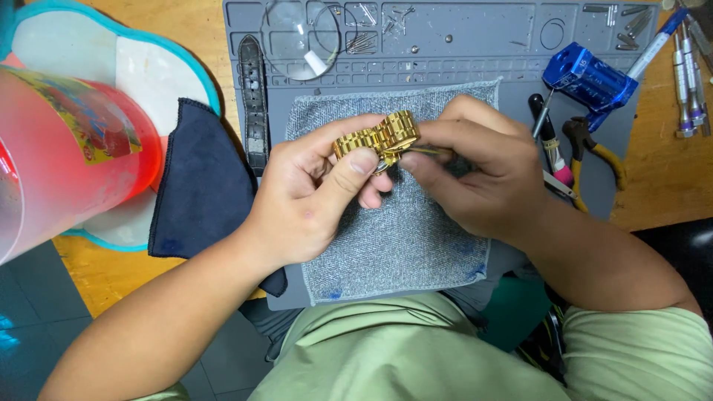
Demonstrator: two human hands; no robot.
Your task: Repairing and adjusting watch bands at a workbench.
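Note:
A gold metal watch bracelet [377,137] is pinched between both hands above a grey cloth [405,245]. My left hand [312,193] grips it from the left, thumb pressed on its near edge. My right hand [483,167] closes on its right end, where a thin gold-coloured piece sticks out toward the fingers. The cloth lies on a grey work mat [460,44].
A red translucent jug [59,148] stands at the left on a white-and-teal board. A dark blue cloth [200,186] and a black leather strap [252,96] lie left of the mat. A magnifier lens [301,41], small screws, a blue tool [587,78], pliers [594,152] and screwdrivers [687,82] lie at the back and right.

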